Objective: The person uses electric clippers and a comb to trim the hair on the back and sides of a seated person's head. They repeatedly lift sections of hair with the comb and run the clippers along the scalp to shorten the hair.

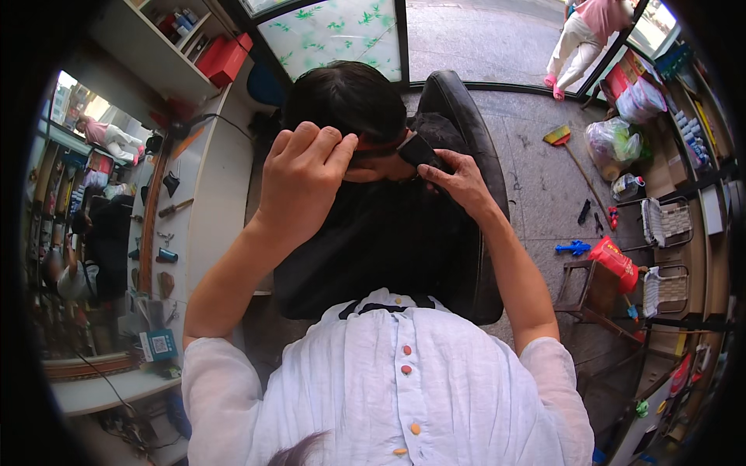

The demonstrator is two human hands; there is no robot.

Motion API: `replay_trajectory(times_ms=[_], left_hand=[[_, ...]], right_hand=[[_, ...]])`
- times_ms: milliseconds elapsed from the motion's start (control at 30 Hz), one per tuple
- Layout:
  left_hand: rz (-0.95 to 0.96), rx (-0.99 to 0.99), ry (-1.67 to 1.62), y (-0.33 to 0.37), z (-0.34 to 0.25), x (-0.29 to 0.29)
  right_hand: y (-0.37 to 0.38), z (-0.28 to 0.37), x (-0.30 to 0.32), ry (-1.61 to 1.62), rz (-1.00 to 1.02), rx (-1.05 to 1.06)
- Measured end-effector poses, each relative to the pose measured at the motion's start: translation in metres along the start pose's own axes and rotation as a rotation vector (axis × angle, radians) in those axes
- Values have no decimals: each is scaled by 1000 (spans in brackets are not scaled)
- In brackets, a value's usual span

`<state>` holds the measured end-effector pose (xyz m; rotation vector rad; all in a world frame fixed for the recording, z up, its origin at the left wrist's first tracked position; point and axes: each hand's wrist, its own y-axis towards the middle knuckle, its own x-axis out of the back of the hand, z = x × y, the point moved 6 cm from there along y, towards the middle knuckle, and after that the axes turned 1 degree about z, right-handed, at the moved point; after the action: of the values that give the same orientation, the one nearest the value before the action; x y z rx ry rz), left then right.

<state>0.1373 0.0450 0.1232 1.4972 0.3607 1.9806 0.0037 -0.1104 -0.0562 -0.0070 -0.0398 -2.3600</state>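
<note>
A person with short dark hair (342, 97) sits in front of me under a black cape (365, 241). My right hand (461, 185) grips a black hair clipper (420, 150), its head against the hair at the side of the person's head. My left hand (303, 172) is closed at the other side of the head, its fingers pinching a thin reddish comb (381, 146) that lies along the hair toward the clipper. Most of the comb is hidden by my fingers and the hair. The seated person is in a black salon chair (458, 116).
Left of me runs a white counter (225, 179) below a mirror (93, 233), with a brush (176, 207) and other tools. On the right floor are a broom (579, 159), a red bucket (614, 262), woven chairs (666, 223) and shelves. Another person (587, 39) stands by the doorway.
</note>
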Motion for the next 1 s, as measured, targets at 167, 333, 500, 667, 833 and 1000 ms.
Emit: replay_trajectory(times_ms=[167, 333, 500, 667, 833, 1000], left_hand=[[-35, -40, 38, 3, -4, 2], [-35, -66, 61, 3, -6, 2], [-30, -78, 43, 5, -5, 2], [-12, -80, 28, 8, -5, 3], [-5, -77, 41, 9, -5, 4], [-17, -53, -29, 8, -6, 5]], right_hand=[[3, 3, 4, -93, -14, 64], [4, 20, 1, -142, 10, 99], [4, 34, 0, -179, -15, 217], [-6, 64, -5, -368, -36, 310], [-12, 86, -15, -650, -91, 471], [-35, 107, -42, -969, -73, 630]])
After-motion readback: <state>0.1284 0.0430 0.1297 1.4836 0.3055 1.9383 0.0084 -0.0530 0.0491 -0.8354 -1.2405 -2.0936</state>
